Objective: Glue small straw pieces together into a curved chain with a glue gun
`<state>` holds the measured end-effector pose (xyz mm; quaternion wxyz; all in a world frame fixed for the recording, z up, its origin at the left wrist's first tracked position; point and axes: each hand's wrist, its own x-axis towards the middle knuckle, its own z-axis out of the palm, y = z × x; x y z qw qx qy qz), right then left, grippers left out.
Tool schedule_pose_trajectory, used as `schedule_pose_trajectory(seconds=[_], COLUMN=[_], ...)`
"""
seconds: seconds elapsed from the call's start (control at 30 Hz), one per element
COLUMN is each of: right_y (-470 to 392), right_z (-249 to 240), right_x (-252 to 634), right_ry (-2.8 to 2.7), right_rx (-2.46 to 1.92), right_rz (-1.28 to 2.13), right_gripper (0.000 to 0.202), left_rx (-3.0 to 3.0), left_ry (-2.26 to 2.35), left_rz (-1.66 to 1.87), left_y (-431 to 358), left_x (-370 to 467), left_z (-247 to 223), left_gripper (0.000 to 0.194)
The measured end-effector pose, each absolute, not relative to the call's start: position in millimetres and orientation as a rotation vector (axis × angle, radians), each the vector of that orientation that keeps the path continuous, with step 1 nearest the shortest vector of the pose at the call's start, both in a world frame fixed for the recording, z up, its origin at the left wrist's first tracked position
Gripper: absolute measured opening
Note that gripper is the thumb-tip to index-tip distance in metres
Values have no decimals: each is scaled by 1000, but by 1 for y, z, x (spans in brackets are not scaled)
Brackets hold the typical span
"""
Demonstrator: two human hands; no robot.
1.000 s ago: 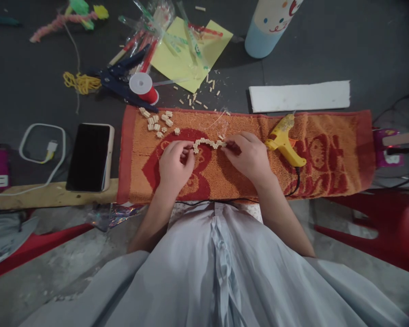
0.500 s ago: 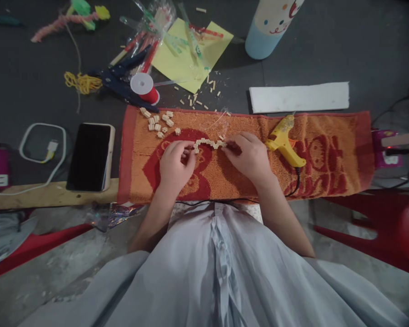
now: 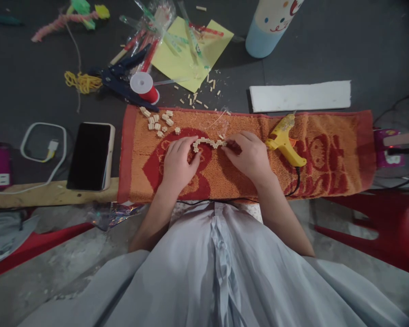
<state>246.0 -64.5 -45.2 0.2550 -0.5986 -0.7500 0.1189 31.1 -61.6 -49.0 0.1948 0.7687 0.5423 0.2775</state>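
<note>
A wavy chain of small pale pieces [image 3: 209, 142], apparently short cut sticks joined in clusters, lies over the orange and red towel [image 3: 136, 172]. My right hand [image 3: 250, 154] pinches its right end between thumb and fingertips. Around the left end, my left hand [image 3: 180, 163] has its thumb and index finger apart, the index fingertip near or touching the chain. Loose pale clusters [image 3: 157, 121] rest on the towel beyond my left hand. Just right of my right hand lies a yellow hot glue gun [image 3: 284, 141].
Beyond the towel are a red thread spool [image 3: 146, 88], blue-handled pliers [image 3: 117, 77], yellow paper [image 3: 177, 54] with stick scraps, a white strip [image 3: 300, 96] and a bottle [image 3: 267, 32]. A phone [image 3: 89, 156] lies left, near a white cable [image 3: 64, 141].
My left thumb and index finger have spread apart and let go of the chain's left end. My right hand keeps its pinch, and the chain has hardly moved.
</note>
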Motion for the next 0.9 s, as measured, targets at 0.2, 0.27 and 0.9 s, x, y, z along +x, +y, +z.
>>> schedule_pose_trajectory(seconds=[0.2,0.27,0.9], right_y=[-64,-64,-76], right_z=[-45,-44,-35], right_x=[247,246,251], right_ry=[-2048,-2048,-2080], right_rx=[-1617,-1611,-1605], right_rz=[323,319,346], right_gripper=[5,5,10], left_rx=[2121,2099,2088], left_ry=[1518,1509,1529], left_rz=[798,819,786], left_y=[-60,-60,-81], left_x=[30,31,33], left_z=[-49,-49,-39], left_gripper=[33,32,32])
